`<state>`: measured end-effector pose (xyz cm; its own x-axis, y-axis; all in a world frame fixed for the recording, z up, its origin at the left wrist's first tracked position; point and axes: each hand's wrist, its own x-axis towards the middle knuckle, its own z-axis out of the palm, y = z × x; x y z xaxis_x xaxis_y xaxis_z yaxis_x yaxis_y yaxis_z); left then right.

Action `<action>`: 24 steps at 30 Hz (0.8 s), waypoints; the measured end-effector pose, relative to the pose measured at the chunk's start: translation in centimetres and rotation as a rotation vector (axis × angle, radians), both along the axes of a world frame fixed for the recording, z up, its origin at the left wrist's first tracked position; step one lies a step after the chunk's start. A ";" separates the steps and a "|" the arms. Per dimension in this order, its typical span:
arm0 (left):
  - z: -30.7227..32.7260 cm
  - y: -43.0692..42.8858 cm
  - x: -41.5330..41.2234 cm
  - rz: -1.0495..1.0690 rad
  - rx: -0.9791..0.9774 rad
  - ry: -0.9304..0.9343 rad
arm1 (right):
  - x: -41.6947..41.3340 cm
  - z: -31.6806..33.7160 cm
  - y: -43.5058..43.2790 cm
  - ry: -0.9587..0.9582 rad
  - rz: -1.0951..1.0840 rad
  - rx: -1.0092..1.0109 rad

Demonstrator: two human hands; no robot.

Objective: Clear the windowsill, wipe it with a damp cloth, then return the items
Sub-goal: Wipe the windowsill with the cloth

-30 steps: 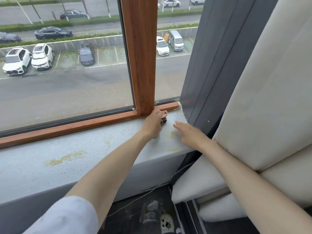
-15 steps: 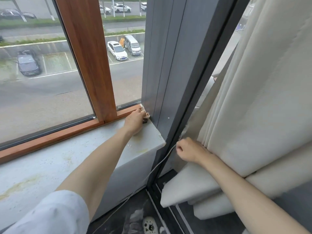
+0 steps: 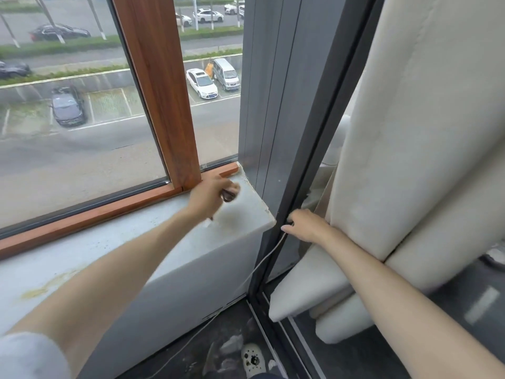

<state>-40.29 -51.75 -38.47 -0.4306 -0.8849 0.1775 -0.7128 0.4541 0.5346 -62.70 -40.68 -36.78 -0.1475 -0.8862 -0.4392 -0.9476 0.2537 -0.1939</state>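
Note:
The pale grey windowsill (image 3: pixel 131 242) runs along the window and ends at the right by a grey wall panel. It carries yellowish stains and a brownish smudge near its right end. My left hand (image 3: pixel 206 196) is over that right end and grips a small dark object (image 3: pixel 229 197), which is blurred and mostly hidden by the fingers. My right hand (image 3: pixel 306 224) is off the sill, against the dark vertical frame (image 3: pixel 314 138). Its fingers curl around a thin white cable (image 3: pixel 262 265) that hangs down toward the floor.
A wooden window frame (image 3: pixel 164 91) borders the glass behind the sill. Thick cream padded panels (image 3: pixel 415 138) lean at the right, right beside my right forearm. Below are a dark floor and a white spotted shoe (image 3: pixel 252 359).
My right hand left the sill and went down to the right onto the cable by the dark frame. My left hand slid to the sill's far right corner and came back slightly, still holding the dark object.

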 end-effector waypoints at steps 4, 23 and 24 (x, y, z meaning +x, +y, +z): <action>-0.8 -2.6 2.6 0.025 -0.101 -0.269 | 2.2 -0.4 -0.5 -0.021 0.025 -0.049; -2.8 4.8 -1.0 -0.397 0.061 -0.137 | 3.4 -1.2 -1.0 0.148 0.056 -0.107; -2.4 5.0 -0.5 -0.400 0.053 -0.093 | 3.5 -1.1 -1.0 0.145 0.069 -0.112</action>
<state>-40.79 -46.78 -40.84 -0.7545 -0.6515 0.0797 -0.5322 0.6784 0.5065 -59.23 -41.66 -37.89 -0.1397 -0.9385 -0.3158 -0.9820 0.1722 -0.0771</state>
